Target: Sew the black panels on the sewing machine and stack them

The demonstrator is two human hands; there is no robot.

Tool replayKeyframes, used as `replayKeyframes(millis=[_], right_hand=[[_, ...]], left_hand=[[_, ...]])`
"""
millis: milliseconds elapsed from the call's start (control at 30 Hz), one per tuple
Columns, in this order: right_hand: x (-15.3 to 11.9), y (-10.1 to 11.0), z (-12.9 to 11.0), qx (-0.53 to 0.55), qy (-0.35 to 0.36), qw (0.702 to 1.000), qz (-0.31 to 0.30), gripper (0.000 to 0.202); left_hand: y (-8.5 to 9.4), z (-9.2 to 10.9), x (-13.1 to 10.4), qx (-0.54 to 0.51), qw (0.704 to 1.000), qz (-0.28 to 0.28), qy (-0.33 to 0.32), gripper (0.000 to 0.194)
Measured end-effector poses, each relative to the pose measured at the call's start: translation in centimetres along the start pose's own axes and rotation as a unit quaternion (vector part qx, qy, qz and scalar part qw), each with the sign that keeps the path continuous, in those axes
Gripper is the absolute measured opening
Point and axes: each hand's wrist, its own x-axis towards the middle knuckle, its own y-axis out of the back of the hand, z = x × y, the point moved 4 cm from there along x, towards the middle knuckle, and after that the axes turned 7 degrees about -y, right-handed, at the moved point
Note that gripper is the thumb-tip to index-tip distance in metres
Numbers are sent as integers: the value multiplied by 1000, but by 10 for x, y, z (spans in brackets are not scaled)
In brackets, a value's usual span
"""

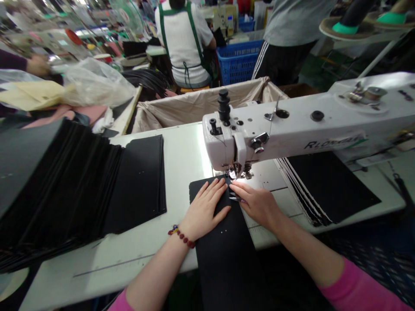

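Observation:
A long black panel [223, 259] lies under the needle area of a white sewing machine [292, 125], and its near end hangs over the table's front edge. My left hand [207, 207] rests flat on it, fingers spread toward the presser foot [236, 171]. Close to the foot, my right hand [257, 203] has its fingertips on the panel's right edge. Small thread snips [236, 198] are tucked in that hand, with the pointed blades sticking out to the left and the handles hidden by the fingers.
Stacked black panels [136, 177] cover the table's left side. More panels with pale edges [330, 185] lie right, beneath the machine arm. Behind the table are a cloth-lined bin [175, 110] and a blue basket [238, 62]. A seated person [184, 43] and a standing person [292, 26] are beyond.

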Motion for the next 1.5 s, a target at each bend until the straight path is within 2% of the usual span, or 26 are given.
replayKeyframes(millis=[1267, 1500], right_hand=[[-1, 3, -2, 8, 10, 1000, 1, 49], [0, 1, 1, 11, 5, 1000, -4, 52]], left_hand=[[5, -6, 0, -29, 999, 14, -29, 55], [5, -7, -2, -27, 999, 33, -32, 48]])
